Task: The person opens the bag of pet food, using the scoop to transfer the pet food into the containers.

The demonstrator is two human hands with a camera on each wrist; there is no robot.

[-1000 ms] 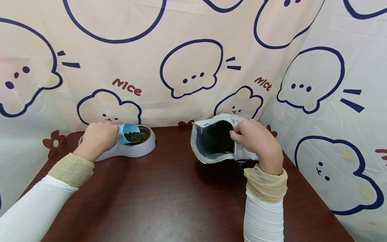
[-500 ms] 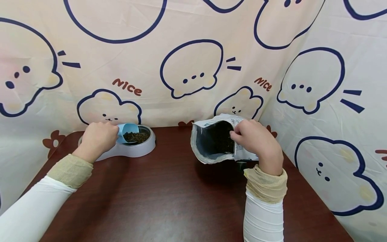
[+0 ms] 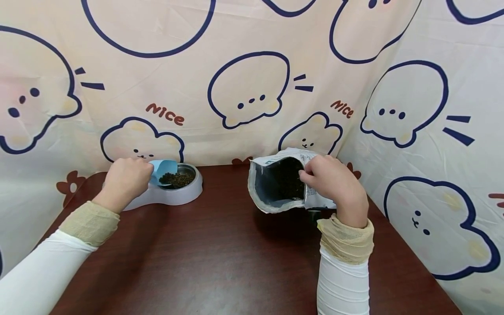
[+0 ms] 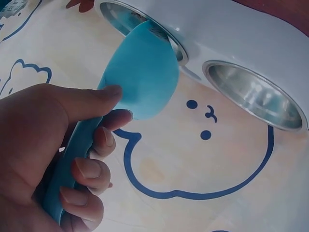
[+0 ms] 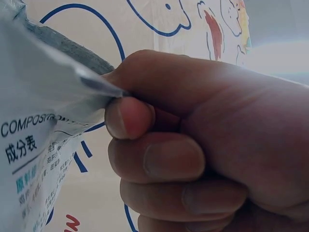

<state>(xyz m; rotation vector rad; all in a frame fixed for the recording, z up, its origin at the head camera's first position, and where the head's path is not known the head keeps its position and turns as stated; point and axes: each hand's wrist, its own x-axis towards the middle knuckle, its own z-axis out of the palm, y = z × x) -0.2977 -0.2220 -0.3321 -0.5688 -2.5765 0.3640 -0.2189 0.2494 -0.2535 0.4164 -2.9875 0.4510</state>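
Left fingers (image 4: 91,170) hold the scoop (image 4: 145,72); only left wrist shows 2 bowls (image 4: 256,94).

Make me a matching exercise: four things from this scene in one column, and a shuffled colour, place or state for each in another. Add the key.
Things:
1. Scoop
2. Bag
3. Bowl stand
4. Table

Descriptions:
A. Dark reddish brown
B. Open-mouthed, held at its edge by the right hand
C. Pale, with two shiny metal bowls
D. Light blue, gripped by the left hand

Pairs: 1-D, 2-B, 3-C, 4-A
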